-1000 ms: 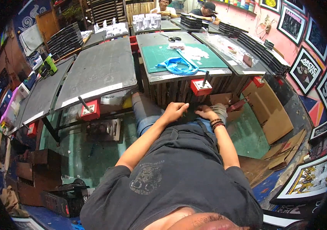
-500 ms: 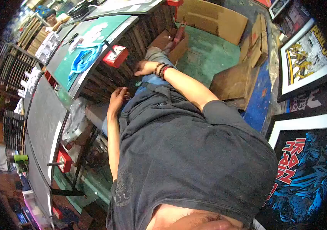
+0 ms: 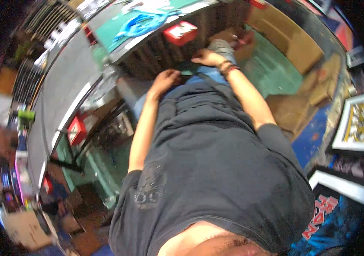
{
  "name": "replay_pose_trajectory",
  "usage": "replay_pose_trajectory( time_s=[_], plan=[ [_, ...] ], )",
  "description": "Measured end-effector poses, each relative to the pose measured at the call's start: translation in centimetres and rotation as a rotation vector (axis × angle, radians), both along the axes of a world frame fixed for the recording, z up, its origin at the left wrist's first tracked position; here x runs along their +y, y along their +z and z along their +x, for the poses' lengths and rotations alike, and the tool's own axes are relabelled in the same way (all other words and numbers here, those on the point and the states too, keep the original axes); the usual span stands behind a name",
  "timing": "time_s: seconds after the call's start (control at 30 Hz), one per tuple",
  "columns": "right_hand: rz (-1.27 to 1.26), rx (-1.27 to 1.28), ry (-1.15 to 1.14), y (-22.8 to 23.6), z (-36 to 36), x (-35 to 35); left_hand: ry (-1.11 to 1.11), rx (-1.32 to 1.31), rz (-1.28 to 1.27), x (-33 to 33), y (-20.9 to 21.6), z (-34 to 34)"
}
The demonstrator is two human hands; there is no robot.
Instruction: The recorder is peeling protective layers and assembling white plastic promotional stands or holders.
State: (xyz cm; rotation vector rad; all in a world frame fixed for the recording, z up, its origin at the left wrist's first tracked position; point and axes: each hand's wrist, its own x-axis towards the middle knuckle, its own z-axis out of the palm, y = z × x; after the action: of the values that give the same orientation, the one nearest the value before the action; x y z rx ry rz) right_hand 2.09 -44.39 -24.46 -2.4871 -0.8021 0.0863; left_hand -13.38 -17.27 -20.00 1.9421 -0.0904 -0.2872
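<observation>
My left hand (image 3: 166, 81) hangs beside my left thigh, its fingers loosely bent and apart, with nothing visible in it. My right hand (image 3: 209, 57) rests over my right leg near the knee, loosely open, and no object shows in it. Dark beaded bracelets (image 3: 226, 67) circle the right wrist. Both hands are close to the slatted side (image 3: 147, 64) of a work table, above my blue jeans (image 3: 212, 74). Motion softens the outlines of the fingers.
On the green table top (image 3: 107, 32) lies a crumpled blue cloth or plastic piece (image 3: 141, 26). Red boxes (image 3: 181, 33) stick out from table edges. A long dark table (image 3: 64, 81) runs along my left. Cardboard (image 3: 303, 55) and framed pictures (image 3: 355, 123) stand to the right.
The whole view has swung, so the tables, hands and frames appear shifted, with more of the left-hand floor showing. Both hands stay near my legs, and nothing is visibly taken or let go.
</observation>
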Motion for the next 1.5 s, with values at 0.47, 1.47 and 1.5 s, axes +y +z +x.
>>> replay_pose_trajectory(
  time_s=[0.47, 1.47, 1.5],
  plan=[
    [0.161, 0.134, 0.04, 0.3, -0.9, -1.5, -0.03, -0.143, 0.117, -0.4, -2.0, 0.7],
    [0.037, 0.052, 0.067, -1.9, 1.6, -2.4, -1.022, -0.64, -1.506, -9.4, 31.5, -23.7],
    [0.052, 0.095, 0.069, -1.9, 1.6, -2.4, -1.043, -0.642, -1.541, -10.0, 32.4, -24.8]
  ],
)
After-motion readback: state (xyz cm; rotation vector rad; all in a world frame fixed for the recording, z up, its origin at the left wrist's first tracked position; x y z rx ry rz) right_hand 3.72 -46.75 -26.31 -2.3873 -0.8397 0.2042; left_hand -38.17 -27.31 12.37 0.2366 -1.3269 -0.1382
